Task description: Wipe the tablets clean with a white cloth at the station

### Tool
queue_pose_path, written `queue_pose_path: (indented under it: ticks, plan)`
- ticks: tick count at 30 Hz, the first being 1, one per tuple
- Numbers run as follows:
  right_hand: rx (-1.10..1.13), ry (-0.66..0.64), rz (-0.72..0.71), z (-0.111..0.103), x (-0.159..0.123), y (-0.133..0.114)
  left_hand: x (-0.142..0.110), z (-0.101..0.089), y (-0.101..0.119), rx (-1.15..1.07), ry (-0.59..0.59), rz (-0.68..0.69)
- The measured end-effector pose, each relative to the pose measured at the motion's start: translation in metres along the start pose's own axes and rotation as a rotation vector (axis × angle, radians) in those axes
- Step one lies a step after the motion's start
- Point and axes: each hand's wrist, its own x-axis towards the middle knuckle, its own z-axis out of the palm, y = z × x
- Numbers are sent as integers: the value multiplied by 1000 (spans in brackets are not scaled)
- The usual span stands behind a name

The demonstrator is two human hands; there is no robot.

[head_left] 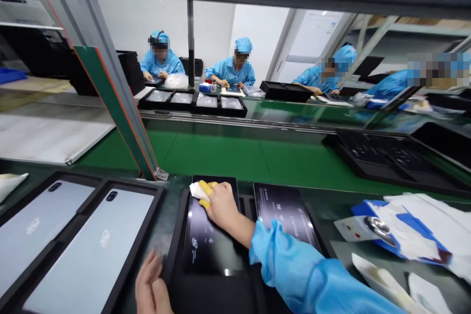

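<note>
Dark glossy panel (209,235) lying flat in black tray (175,240), near table edge. Right hand (221,206) on its top end, fingers (204,190) curled pinching white cloth (195,190). Left hand (150,284) at tray's corner, fingers together.

On the counter (324,206) nearest the camera, a black tray (176,255) holds two dark glossy panels side by side: the left panel (209,240) lies under the right hand (221,206), which presses a white cloth (196,190) on the panel's far end, and the right panel (287,218) lies just beside it. The left hand (150,284) rests at the tray's near left edge, with a second tray of two pale grey panels (73,245) further left. Right of the trays lie white and blue paper sheets (415,230); behind runs the green conveyor belt (235,157), and beyond it people sit at another counter.
</note>
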Motion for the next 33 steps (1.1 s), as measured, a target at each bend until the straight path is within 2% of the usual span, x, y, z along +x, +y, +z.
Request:
queue_pose_path:
  ticks: [2, 4, 6, 7, 9, 11, 13, 15, 17, 20, 22, 23, 27, 28, 30, 31, 33]
  plan:
    - [6, -39, -142, 12, -28, -17, 4, -2, -1, -88, 21, -36]
    - [40, -60, -351, 31, -73, -32, 8, -3, -4, -130, 35, -36]
    - [95, -59, -492, 42, -110, -37, 9, -5, -4, -133, 25, -36]
    - [118, -71, -515, 41, -118, -34, 8, -6, -3, -126, 7, -41]
    - [132, -112, -448, 28, -111, -19, 6, -9, 3, -98, -39, -50]
    - [94, -122, -250, 7, -80, 4, 4, -12, 9, -72, -73, -39]
    - [44, -52, -11, -7, -51, 24, 4, -13, 13, -56, -81, -10]
    - [18, -4, 107, -8, -45, 30, 4, -14, 14, -45, -79, 14]
    - [34, -29, 34, 3, -69, 19, 5, -14, 13, -34, -85, 26]
    - [137, -98, -265, 20, -125, -4, 5, -14, 12, -3, -91, 29]
    - [204, -83, -360, 17, -142, -6, 5, -13, 14, 37, -98, 30]
    - [215, -54, -324, 9, -141, -2, 5, -13, 15, 62, -105, 33]
    - [136, 54, 65, -20, -111, 28, 6, -16, 22, 228, -150, 18]
    - [123, 44, 86, -21, -109, 31, 7, -16, 22, 280, -183, 14]
    - [130, -6, -38, -9, -118, 28, 7, -13, 18, 399, -278, 71]
    - [147, -23, -159, 1, -125, 23, 6, -9, 14, 489, -332, 166]
    - [153, -46, -326, 20, -130, 16, 3, 2, 6, 707, -327, 373]
